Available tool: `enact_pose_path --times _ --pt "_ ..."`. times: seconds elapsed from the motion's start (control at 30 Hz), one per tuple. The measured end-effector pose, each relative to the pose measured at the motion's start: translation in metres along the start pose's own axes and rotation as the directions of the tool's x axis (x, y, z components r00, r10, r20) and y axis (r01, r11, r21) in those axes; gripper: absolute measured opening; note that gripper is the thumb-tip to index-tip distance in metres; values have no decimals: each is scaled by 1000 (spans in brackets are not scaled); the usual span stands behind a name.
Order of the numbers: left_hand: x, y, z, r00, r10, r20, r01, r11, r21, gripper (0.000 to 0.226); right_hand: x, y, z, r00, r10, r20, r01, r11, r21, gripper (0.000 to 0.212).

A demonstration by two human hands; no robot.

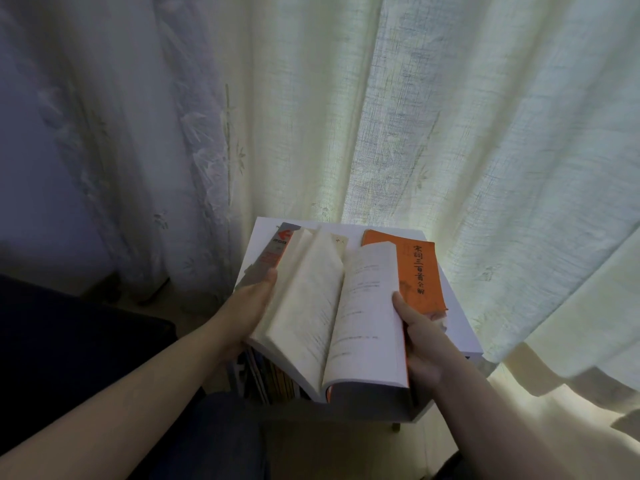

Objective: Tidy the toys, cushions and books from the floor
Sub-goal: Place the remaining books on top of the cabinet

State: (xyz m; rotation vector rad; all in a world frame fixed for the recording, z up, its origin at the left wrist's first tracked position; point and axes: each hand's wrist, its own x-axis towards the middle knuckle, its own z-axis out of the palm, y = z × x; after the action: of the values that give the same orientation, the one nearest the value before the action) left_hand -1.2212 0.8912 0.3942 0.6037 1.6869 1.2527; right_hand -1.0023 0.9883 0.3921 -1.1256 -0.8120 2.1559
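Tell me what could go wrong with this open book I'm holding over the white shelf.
1. The left hand and right hand hold the open book only at its outer edges; the fanned pages could crease if it lands open.
2. The orange book lies near the right edge of the white shelf; setting this down could push it off.

Both bare forearms reach forward and come near each other, the left hand (247, 308) holding the left side of an open book (349, 317) with its thumb along the pages, the right hand (420, 344) gripping the right side, thumb on the page edge.
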Motion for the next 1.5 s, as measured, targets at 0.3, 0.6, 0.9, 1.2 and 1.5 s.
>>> enact_pose_path --times 0.3,0.6,0.9,1.2,1.5 --pt "-8 5 7 998 30 56 -33 998 61 34 -1 -8 -9 989 -141 -48 128 969 -212 28" --pt "-17 6 55 990 83 111 -84 996 -2 32 -16 -12 -39 959 -231 -166 144 898 -415 32" --pt "-18 -10 54 974 -84 208 95 994 -47 46 -21 -2 -54 994 -93 64 112 889 -445 55" --pt "-23 -38 47 995 5 96 -11 998 61 27 -30 28 -88 995 -92 47 103 901 -422 41" --pt "-34 -55 73 972 -81 218 87 996 -17 55 -81 57 -145 987 -64 147 105 949 -296 47"
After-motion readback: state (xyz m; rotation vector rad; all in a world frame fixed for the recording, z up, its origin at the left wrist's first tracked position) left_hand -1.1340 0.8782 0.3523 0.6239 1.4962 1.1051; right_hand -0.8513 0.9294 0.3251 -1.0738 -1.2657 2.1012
